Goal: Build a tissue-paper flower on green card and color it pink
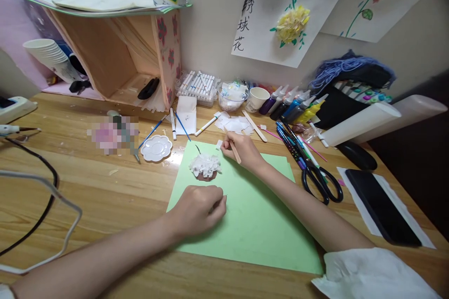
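On a sheet of light green paper (259, 224) lies a ruffled white paper flower (205, 165) with a brownish patch under its lower edge and a thin dark line above it. My right hand (245, 149) is closed around a wooden craft stick (235, 153), just right of the flower. A small white paper piece (219, 145) is at its fingertips; whether they pinch it is unclear. My left hand (198, 210) rests on the green sheet below the flower, fingers curled closed. What its thumb and forefinger may hold is hidden.
Behind the sheet are white paper scraps (235, 124), another craft stick (254, 126), a paper cup (257, 99) and paint bottles (294, 105). A white palette (156, 148) sits left. To the right lie black scissors (321, 182) and a phone (382, 208). Cables (52, 196) run along the left.
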The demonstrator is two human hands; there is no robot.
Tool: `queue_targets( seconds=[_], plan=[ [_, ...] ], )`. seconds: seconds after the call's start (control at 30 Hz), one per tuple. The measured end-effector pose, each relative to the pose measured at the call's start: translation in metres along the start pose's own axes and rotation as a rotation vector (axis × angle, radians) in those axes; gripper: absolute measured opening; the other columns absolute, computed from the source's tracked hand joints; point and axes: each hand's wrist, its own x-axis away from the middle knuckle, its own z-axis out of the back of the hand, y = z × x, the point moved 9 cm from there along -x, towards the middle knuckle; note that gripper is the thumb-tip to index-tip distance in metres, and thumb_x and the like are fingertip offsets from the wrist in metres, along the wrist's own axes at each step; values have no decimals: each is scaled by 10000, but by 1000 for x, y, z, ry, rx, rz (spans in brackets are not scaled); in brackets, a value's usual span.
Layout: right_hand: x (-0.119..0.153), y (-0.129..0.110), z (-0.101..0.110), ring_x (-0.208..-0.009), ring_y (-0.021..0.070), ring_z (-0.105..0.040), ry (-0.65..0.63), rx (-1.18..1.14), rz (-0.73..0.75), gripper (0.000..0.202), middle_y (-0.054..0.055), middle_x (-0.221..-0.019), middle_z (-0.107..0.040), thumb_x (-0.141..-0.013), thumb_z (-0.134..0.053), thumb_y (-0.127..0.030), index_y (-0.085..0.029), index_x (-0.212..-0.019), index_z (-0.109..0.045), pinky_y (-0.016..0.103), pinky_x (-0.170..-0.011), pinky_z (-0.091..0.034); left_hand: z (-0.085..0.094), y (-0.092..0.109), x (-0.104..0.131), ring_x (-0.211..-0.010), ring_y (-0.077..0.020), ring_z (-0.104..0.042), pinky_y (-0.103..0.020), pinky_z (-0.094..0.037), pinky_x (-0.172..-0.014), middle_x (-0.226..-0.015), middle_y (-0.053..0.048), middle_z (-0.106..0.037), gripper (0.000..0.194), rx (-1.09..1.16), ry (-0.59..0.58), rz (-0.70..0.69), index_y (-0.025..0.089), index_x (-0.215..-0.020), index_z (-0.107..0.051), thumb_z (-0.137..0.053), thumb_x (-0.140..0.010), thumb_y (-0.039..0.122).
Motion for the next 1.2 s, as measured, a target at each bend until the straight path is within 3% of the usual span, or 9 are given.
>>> queue_targets(
  seconds=[0.17, 0.3, 0.43, 0.53, 0.83, 1.07, 1.2],
  plan=[
    [1, 0, -1, -545, 113, -513, 17, -27, -9, 150, -24, -624, -564, -682, -542, -92, -200, -666, -440, 219, -573, -377, 30, -22, -7, -469, -77, -331, -223, -253, -501, -508, 51, -393, 303, 77, 170, 170, 176, -567, -377, -427, -864, 207],
    [8, -5, 9, -608, 134, -574, 136, -120, -37, 172, -4, -678, -612, -718, -566, -141, -211, -666, -418, 235, -604, -412, 49, -54, -18, -499, -86, -388, -227, -264, -520, -519, 41, -448, 333, 138, 212, 404, 165, -573, -464, -453, -871, 314],
    [13, -21, 17, -641, 143, -606, 208, -202, -15, 210, 6, -706, -630, -736, -583, -157, -218, -668, -393, 244, -611, -429, 47, -82, -31, -524, -106, -438, -230, -290, -517, -555, 31, -517, 287, 340, 178, 587, 168, -719, -634, -525, -813, 416],
    [15, -34, 22, -658, 147, -618, 240, -202, 31, 217, 12, -714, -638, -743, -587, -151, -218, -672, -394, 249, -617, -432, 39, -91, -39, -524, -108, -435, -227, -287, -498, -576, 23, -531, 327, 498, 143, 656, 152, -780, -672, -582, -749, 465],
    [17, -38, 23, -692, 155, -631, 238, -217, 35, 201, 11, -726, -638, -750, -581, -149, -220, -684, -406, 263, -643, -450, 36, -93, -42, -509, -94, -430, -217, -298, -488, -612, 7, -567, 296, 580, 136, 669, 121, -791, -667, -601, -711, 399],
    [18, -16, 26, -720, 169, -636, 271, -333, -100, 218, 11, -734, -634, -736, -607, -177, -221, -674, -403, 290, -688, -473, 48, -98, -41, -555, -113, -465, -222, -323, -516, -605, 20, -542, 187, 392, 192, 594, 152, -776, -646, -543, -736, 304],
    [17, -24, 19, -832, 197, -657, 215, -372, -45, 243, 38, -825, -661, -703, -683, -215, -217, -714, -440, 304, -737, -478, 51, -87, -47, -538, -109, -461, -221, -307, -514, -562, 41, -501, 161, 251, 181, 490, 176, -790, -640, -515, -761, 273]
  ],
)
